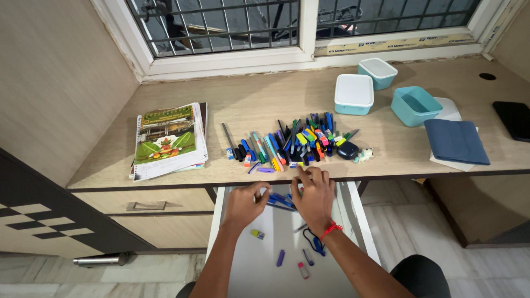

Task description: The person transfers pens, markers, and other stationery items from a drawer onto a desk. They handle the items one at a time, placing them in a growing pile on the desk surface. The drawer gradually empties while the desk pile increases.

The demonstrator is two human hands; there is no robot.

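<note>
My left hand (243, 204) and my right hand (313, 194) are both down in an open white drawer (265, 265) under the wooden desk (265, 99). Between the two hands lies a bunch of blue pens (280, 200), which both hands gather with curled fingers. My right hand's fingertips reach the desk's front edge. A red band circles my right wrist. On the desk just above lies a large pile of pens, markers and highlighters (292, 142). Loose small items, a purple cap (280, 257) and an eraser (257, 234), lie on the drawer bottom.
A stack of spiral notebooks (168, 140) lies at the desk's left. Teal plastic boxes with white lids (354, 94) and an open teal box (415, 105) stand at the right, beside a blue folder (455, 141) and a black device (513, 119). A barred window runs behind.
</note>
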